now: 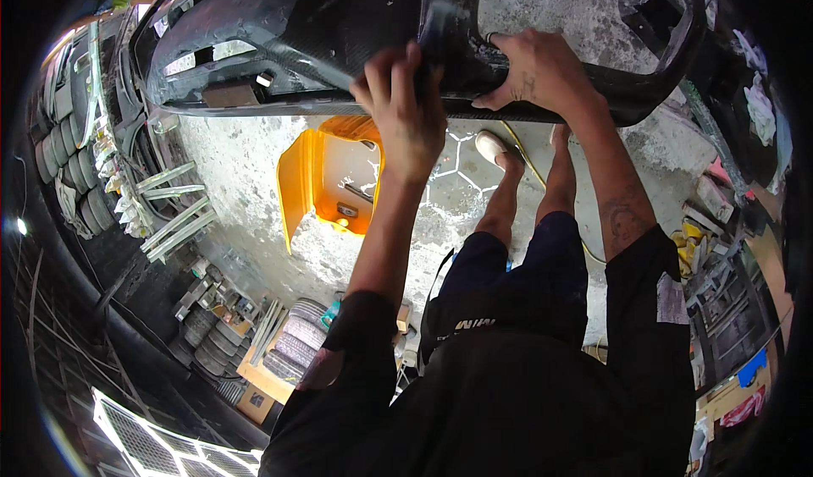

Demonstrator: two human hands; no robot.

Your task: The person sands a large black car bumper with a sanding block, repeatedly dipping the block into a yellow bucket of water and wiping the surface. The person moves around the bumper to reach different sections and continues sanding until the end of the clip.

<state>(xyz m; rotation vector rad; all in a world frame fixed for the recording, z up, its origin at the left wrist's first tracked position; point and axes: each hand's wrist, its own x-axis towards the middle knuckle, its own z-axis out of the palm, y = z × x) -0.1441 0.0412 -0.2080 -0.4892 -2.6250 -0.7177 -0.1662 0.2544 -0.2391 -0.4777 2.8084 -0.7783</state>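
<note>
A large black car bumper [313, 37] with a woven, carbon-like surface and scuffed patches spans the top of the view. Against its near edge is my left hand [402, 109], fingers bent and closed; whatever lies between the fingertips is hidden. My right hand [542, 75] grips the bumper beside an opening, thumb on the near edge and fingers around the upright strip. Toward the bumper's left end sits a small brownish block-shaped piece [233, 95].
On the concrete floor [246, 164] lies an orange open shell-like part [296, 181]. A yellow hose [527, 157] runs by my feet. Tyres [296, 341] and metal strips [182, 219] stand at the left. Assorted clutter [694, 248] lines the right side.
</note>
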